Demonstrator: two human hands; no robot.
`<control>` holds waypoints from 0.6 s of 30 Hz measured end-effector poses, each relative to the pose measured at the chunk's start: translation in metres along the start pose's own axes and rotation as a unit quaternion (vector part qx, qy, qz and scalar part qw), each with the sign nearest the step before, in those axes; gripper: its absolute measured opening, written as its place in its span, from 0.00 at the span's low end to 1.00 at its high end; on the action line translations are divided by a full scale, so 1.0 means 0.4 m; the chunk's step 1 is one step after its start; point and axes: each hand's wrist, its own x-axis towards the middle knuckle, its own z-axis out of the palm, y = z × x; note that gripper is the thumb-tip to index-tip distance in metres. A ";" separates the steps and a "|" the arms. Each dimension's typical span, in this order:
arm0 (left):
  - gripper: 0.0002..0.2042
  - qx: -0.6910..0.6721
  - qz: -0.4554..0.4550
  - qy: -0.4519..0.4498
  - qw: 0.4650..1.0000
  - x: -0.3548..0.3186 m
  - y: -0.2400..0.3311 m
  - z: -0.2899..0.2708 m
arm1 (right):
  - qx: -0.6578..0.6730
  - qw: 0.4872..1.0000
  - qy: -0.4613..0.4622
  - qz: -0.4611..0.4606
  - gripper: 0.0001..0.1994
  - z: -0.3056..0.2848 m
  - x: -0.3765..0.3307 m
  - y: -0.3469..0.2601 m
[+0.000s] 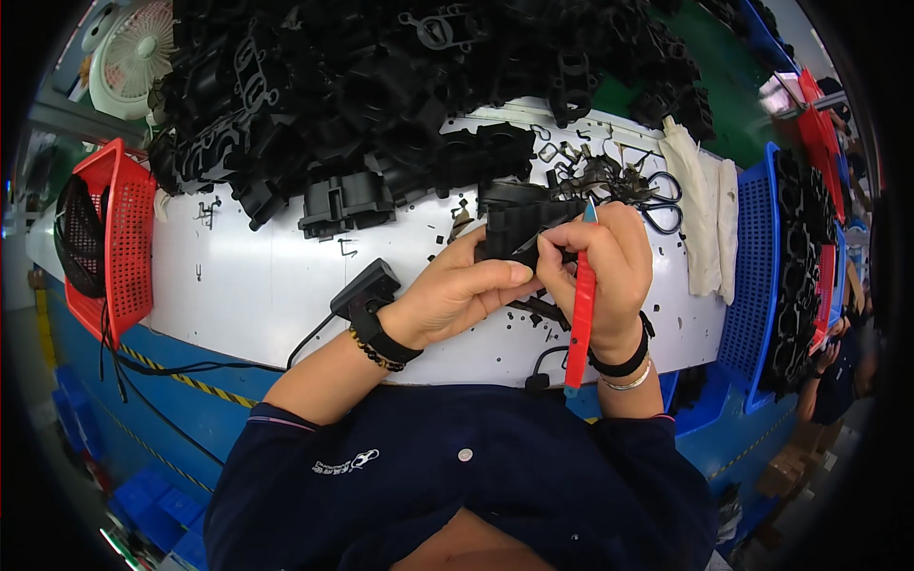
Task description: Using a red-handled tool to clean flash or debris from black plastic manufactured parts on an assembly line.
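My left hand (457,295) grips a black moulded plastic part (519,228) over the white table (248,276). My right hand (605,271) holds a red-handled trimming knife (581,324), its blade end up against the top of the part and its handle running down past my wrist. Both hands touch the part and hide much of it. A black device (367,290) is strapped on my left wrist, with a cable trailing off the table edge.
A big heap of black plastic parts (381,86) covers the back of the table. A red basket (119,238) hangs at left, a blue basket (762,276) of black parts at right. Scissors (662,205), white cloth (705,209) and trimmed scraps lie nearby. A white fan (133,52) stands far left.
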 end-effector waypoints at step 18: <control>0.25 0.297 -0.003 0.019 0.955 -0.011 0.003 -0.002 | 0.132 0.986 -0.018 0.097 0.11 -0.018 0.003 -0.024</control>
